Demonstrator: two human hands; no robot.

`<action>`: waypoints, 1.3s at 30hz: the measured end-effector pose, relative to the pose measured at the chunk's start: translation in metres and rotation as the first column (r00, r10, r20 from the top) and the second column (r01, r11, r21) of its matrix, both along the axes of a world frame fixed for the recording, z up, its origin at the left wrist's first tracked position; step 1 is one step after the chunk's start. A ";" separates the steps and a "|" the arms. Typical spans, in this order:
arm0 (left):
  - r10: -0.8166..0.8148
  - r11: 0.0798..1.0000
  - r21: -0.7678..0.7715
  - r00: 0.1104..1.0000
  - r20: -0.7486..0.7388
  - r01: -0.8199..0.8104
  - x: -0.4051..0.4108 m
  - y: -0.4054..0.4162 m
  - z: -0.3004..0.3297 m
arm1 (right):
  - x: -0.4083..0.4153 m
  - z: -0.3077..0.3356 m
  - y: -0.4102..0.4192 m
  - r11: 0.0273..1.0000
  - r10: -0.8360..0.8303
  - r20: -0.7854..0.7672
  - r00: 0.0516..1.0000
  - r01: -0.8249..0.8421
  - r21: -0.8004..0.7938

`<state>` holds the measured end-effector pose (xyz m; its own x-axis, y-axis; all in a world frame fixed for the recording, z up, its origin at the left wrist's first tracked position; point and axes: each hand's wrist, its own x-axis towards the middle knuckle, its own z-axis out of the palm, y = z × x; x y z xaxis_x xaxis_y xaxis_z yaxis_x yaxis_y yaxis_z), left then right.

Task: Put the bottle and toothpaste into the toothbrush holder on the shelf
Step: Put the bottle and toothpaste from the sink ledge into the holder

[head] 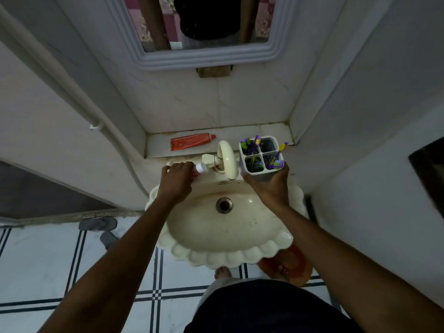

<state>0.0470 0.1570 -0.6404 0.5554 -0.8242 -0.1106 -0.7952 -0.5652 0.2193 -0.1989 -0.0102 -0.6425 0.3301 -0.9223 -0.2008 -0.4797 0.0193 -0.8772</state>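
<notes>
My left hand is closed around a small bottle with a white cap and red label, at the sink's back left rim; most of the bottle is hidden by my fingers. My right hand grips a white toothbrush holder with four compartments from below, holding it above the sink's back right rim. Several purple and green toothbrushes stand in the holder; the far right compartment looks bare. A red toothpaste tube lies flat on the tiled shelf behind the sink, left of the tap.
A cream curved tap rises between my two hands. The scalloped cream sink lies below them. A mirror hangs above the shelf. Walls close in on both sides, and a white pipe runs down the left wall.
</notes>
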 end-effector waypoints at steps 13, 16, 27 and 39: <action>-0.010 0.865 -0.392 0.770 -0.638 -0.314 -0.056 -0.025 0.130 | -0.022 0.012 -0.004 0.998 0.057 0.094 0.994 -0.057 -0.004; -0.102 0.909 -0.382 0.799 -0.593 -0.168 -0.060 -0.048 0.153 | -0.025 0.018 -0.007 0.997 0.064 0.109 0.992 -0.068 0.031; -0.279 0.960 0.020 0.939 0.202 0.281 -0.092 -0.158 0.175 | -0.031 0.028 -0.019 0.987 0.112 0.018 0.994 -0.114 0.111; -0.252 0.953 -0.171 0.968 0.013 0.251 -0.089 -0.188 0.148 | -0.037 0.024 -0.025 0.986 0.140 0.009 0.990 -0.140 0.090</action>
<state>-0.0420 -0.0311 -0.4929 0.3272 -0.9441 0.0389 -0.9043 -0.3010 0.3027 -0.2361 -0.0351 -0.6184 0.4555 -0.8450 -0.2802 -0.4813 0.0310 -0.8760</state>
